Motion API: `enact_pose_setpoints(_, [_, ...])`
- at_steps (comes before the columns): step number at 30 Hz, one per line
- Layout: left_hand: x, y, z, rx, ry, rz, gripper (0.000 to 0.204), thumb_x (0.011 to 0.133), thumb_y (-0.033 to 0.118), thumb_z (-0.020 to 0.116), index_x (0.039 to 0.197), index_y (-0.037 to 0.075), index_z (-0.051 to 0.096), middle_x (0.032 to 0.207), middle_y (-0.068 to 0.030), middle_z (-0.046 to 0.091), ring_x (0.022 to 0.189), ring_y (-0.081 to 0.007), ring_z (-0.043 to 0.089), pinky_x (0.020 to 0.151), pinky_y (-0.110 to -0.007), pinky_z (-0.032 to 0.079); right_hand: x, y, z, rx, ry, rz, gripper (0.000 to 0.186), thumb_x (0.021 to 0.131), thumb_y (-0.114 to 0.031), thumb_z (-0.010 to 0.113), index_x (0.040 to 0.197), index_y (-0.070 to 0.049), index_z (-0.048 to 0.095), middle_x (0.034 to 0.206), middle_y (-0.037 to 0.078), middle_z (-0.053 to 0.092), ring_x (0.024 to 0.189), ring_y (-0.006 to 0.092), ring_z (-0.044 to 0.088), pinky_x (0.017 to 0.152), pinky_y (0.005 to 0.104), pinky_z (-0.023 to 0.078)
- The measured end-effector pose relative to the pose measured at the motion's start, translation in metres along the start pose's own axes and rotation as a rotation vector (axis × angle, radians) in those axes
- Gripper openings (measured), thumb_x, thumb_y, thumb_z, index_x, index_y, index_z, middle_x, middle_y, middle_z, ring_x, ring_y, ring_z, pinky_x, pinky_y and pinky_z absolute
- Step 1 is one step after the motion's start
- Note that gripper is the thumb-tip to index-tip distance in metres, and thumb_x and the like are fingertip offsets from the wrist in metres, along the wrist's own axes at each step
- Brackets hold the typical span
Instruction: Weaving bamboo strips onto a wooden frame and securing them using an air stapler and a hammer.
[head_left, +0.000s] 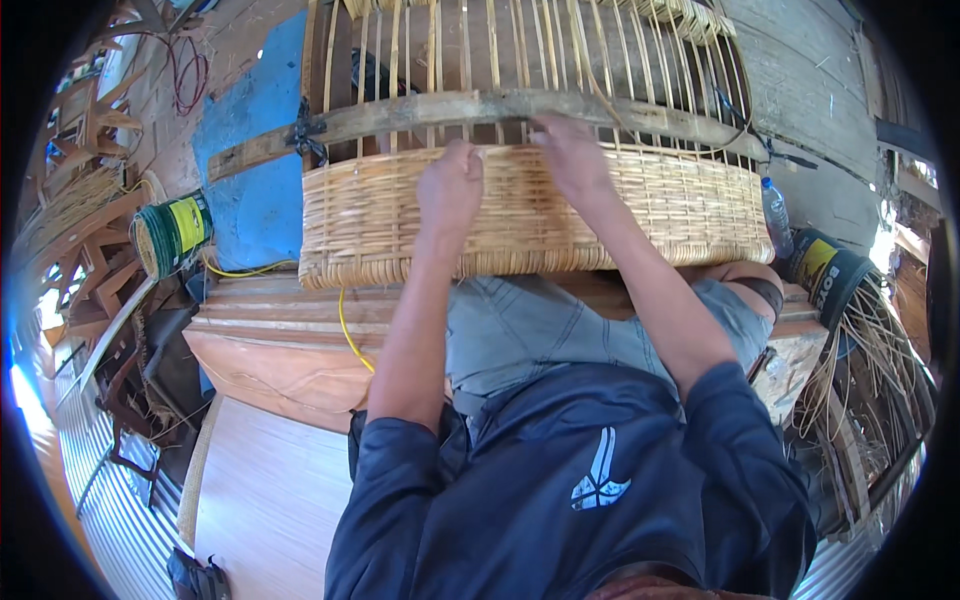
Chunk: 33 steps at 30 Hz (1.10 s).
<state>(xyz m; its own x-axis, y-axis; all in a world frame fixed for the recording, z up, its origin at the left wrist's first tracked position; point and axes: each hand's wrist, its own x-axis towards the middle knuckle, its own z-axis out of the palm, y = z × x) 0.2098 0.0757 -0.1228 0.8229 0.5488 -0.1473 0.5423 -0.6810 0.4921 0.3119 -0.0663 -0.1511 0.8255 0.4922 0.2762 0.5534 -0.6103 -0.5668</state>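
Observation:
A partly woven rattan panel [390, 215] lies across my lap, its tight weave nearest me and bare upright cane stakes [465, 45] running away from me. My left hand [452, 188] is closed at the upper edge of the weave, left of the middle; whatever its fingers pinch is hidden. To the right, my right hand [573, 160] reaches over the same edge against the wooden slat [400, 115], its fingers smeared by motion. The slat crosses the stakes just beyond the weave, tied with dark strips at both ends. A loose thin cane strand [605, 100] curves beyond my right hand.
Green buckets stand at the left [175, 235] and right [828, 272], the right one beside loose cane strips [870, 345]. A plastic bottle [775, 215] is by the panel's right end. Wooden frame parts [100, 250] pile up at far left. I sit on a wooden bench [280, 360].

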Motion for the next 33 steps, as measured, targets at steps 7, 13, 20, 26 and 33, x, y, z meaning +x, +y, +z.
enact_pose_setpoints(7, [0.039, -0.026, 0.014, -0.038, -0.186, -0.063, 0.022, 0.084, 0.02, 0.05, 0.091, 0.005, 0.064, 0.088, -0.0222, 0.064, 0.085, -0.0377, 0.061, 0.074, -0.046, 0.048, 0.01, -0.006, 0.019, 0.018, -0.53, 0.189, 0.017, 0.087, -0.021, 0.054, 0.094, -0.009, 0.063, 0.086, 0.018, 0.065, 0.079, 0.0351, 0.063, 0.072, 0.0435, 0.05])
enact_pose_setpoints(13, [0.077, 0.014, 0.008, 0.103, -0.703, -0.214, 0.025, 0.082, 0.017, 0.049, 0.083, -0.001, 0.066, 0.09, -0.0209, 0.066, 0.079, -0.0341, 0.064, 0.074, -0.042, 0.05, 0.016, 0.013, 0.04, 0.002, -0.51, 0.097, 0.021, 0.088, -0.024, 0.052, 0.094, -0.008, 0.063, 0.088, 0.017, 0.065, 0.082, 0.0342, 0.062, 0.074, 0.0435, 0.049])
enact_pose_setpoints(20, [0.033, 0.001, 0.023, 0.154, 0.035, -0.158, 0.023, 0.084, 0.023, 0.055, 0.085, 0.003, 0.065, 0.076, -0.0148, 0.066, 0.069, -0.0306, 0.065, 0.065, -0.041, 0.052, 0.005, -0.016, 0.052, -0.145, -0.408, 0.128, 0.025, 0.087, -0.025, 0.054, 0.103, -0.007, 0.06, 0.099, 0.016, 0.063, 0.094, 0.0349, 0.06, 0.08, 0.0436, 0.047])
enact_pose_setpoints(26, [0.015, -0.039, -0.106, -0.179, 0.054, -0.302, 0.018, 0.086, 0.017, 0.053, 0.088, 0.002, 0.063, 0.071, -0.0149, 0.063, 0.064, -0.0322, 0.06, 0.065, -0.042, 0.049, 0.014, -0.052, 0.04, 0.397, -0.153, 0.036, 0.027, 0.091, -0.027, 0.052, 0.107, -0.007, 0.058, 0.106, 0.019, 0.06, 0.092, 0.0351, 0.059, 0.079, 0.0439, 0.047])
enact_pose_setpoints(33, [0.029, -0.071, -0.052, -0.058, 0.025, -0.096, 0.022, 0.087, 0.018, 0.049, 0.091, 0.002, 0.063, 0.076, -0.0177, 0.064, 0.071, -0.0323, 0.063, 0.066, -0.041, 0.049, 0.041, -0.071, 0.024, 0.193, -0.649, 0.138, 0.03, 0.088, -0.033, 0.053, 0.09, -0.005, 0.063, 0.094, 0.017, 0.064, 0.088, 0.0335, 0.061, 0.077, 0.039, 0.049])
